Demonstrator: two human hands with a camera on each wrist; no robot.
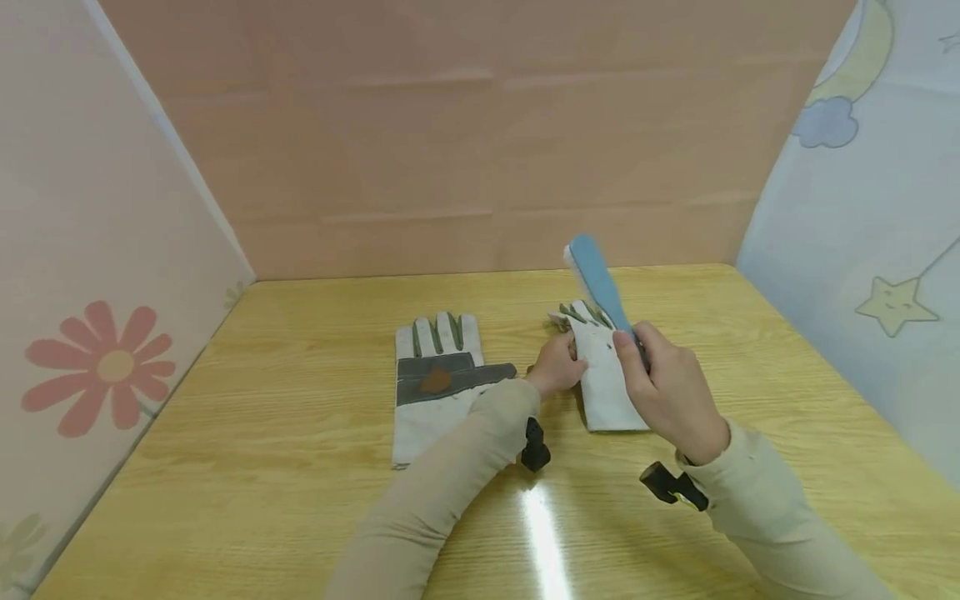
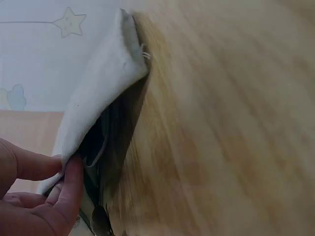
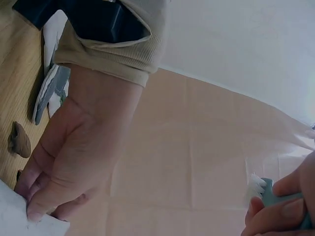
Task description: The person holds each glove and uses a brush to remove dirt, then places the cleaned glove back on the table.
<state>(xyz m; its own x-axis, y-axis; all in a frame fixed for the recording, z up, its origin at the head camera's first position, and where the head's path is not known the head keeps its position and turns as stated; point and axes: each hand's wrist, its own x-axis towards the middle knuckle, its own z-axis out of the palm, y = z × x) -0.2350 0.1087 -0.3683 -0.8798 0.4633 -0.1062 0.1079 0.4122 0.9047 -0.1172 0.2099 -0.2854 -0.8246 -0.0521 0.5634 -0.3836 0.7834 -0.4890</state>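
Note:
A white work glove (image 1: 609, 387) with green between its fingers lies at the right of the table, its near side raised. My left hand (image 1: 557, 367) pinches the glove's left edge; in the left wrist view the thumb and fingers (image 2: 69, 182) hold the lifted white cloth (image 2: 98, 93). My right hand (image 1: 675, 392) grips the handle of a blue brush (image 1: 596, 279) with white bristles, held above the glove. The right wrist view also shows the bristles (image 3: 256, 187), apart from the cloth. The glove's underside is mostly hidden.
A second glove (image 1: 431, 425), white with grey patches and a brown stain (image 1: 436, 381), lies flat at the left, partly beneath my left forearm in view. A small brown lump (image 3: 19, 140) is on the wooden table (image 1: 300, 400). Walls stand behind and at both sides.

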